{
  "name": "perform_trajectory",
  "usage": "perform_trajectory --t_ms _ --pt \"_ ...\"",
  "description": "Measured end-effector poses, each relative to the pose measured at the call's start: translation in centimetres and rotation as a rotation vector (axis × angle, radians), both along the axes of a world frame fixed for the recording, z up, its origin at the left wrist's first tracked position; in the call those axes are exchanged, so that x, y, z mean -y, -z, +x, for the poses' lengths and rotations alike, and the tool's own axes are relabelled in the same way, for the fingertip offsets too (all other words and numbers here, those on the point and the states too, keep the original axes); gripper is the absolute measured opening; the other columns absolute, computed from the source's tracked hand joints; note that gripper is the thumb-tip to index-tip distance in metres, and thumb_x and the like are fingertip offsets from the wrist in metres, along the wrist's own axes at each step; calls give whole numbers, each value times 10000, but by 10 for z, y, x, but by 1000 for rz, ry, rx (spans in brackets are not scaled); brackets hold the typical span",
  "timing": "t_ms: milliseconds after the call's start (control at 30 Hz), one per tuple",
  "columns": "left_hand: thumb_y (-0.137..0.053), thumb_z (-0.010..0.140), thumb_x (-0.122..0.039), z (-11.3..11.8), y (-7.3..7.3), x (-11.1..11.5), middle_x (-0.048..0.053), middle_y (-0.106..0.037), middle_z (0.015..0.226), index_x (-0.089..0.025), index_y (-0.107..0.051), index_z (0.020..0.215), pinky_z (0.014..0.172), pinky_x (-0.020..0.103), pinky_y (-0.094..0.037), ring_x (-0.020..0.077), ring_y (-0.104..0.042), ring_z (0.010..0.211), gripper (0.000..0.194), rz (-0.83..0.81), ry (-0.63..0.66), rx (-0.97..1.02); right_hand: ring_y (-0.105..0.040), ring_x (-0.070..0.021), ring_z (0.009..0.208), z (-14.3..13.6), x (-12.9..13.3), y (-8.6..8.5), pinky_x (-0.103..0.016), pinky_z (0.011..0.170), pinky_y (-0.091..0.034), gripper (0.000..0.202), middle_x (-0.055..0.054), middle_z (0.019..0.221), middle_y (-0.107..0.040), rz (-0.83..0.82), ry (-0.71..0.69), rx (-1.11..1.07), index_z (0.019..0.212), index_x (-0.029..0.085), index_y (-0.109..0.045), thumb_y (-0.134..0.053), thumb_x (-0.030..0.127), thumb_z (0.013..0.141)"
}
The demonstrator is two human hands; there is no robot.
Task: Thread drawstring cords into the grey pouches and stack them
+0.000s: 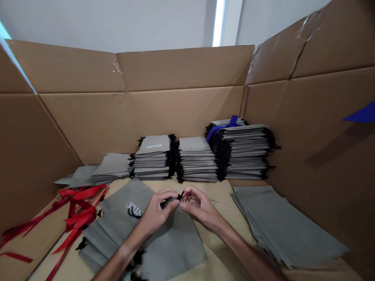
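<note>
Near the middle, my left hand (162, 206) and my right hand (197, 201) meet with fingertips pinched on a black cord (181, 196). Below them a grey pouch (175, 246) lies flat, its upper corner by my fingers. To the left, several grey pouches with black cord ends are fanned out; the top one bears white lettering (134, 207) and is partly behind my left hand and forearm.
Red ribbon (83, 205) lies loose at the left. Stacks of grey pouches (154, 158) line the back, one with a blue ribbon (225, 127). More grey pieces (287, 224) lie at the right. Cardboard walls (187, 70) surround the table (224, 253).
</note>
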State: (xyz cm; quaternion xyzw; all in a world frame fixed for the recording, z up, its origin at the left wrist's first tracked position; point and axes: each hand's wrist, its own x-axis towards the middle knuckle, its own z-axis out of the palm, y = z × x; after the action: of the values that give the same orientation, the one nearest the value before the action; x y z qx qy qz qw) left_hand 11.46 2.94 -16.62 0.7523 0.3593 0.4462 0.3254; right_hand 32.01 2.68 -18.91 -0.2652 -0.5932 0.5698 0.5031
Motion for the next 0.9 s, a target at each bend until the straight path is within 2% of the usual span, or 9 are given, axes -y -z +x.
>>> perform_trajectory --t_ms 67,267,467,667,800,900 --pt "-729 972 -476 -1 0 -1 70 -802 974 -210 -831 936 873 305 -531 224 -708 916 287 -36 29 7 -578 -178 925 0 0 1 -276 780 -436 336 -12 992 -641 11 -10 7 1002 232 -660 -865 462 870" --pt "-714 962 -540 1 -1 -1 67 -773 955 -194 -785 945 855 315 -517 240 -696 926 353 -117 13 -17 -506 -163 816 -4 1 1 -279 731 -397 392 11 877 -557 11 26 43 890 218 -626 -829 554 883" --pt "-650 1033 -340 5 -2 5 51 -734 966 -210 -750 988 861 290 -506 201 -690 925 171 142 -89 -131 -539 -167 815 -3 -1 3 -283 744 -415 369 0 870 -599 21 69 49 883 209 -647 -797 544 911" --pt "-644 1032 -286 3 -3 4 46 -736 949 -213 -736 977 827 280 -532 195 -700 902 129 186 -80 -120 -657 -224 895 -2 -4 7 -308 739 -467 366 -81 991 -773 1 187 120 982 195 -777 -826 538 862" --pt "-607 1048 -274 3 2 5 56 -748 986 -220 -729 1014 843 303 -547 206 -720 928 138 211 -138 -224 -662 -213 812 -5 -1 12 -303 669 -454 301 -84 986 -806 34 312 263 942 202 -806 -768 500 916" --pt "-583 1053 -260 5 8 7 57 -753 996 -225 -724 1018 862 321 -557 213 -729 946 149 251 -209 -273 -615 -183 707 -9 2 17 -280 587 -409 244 -49 892 -778 104 377 373 967 221 -791 -695 445 973"
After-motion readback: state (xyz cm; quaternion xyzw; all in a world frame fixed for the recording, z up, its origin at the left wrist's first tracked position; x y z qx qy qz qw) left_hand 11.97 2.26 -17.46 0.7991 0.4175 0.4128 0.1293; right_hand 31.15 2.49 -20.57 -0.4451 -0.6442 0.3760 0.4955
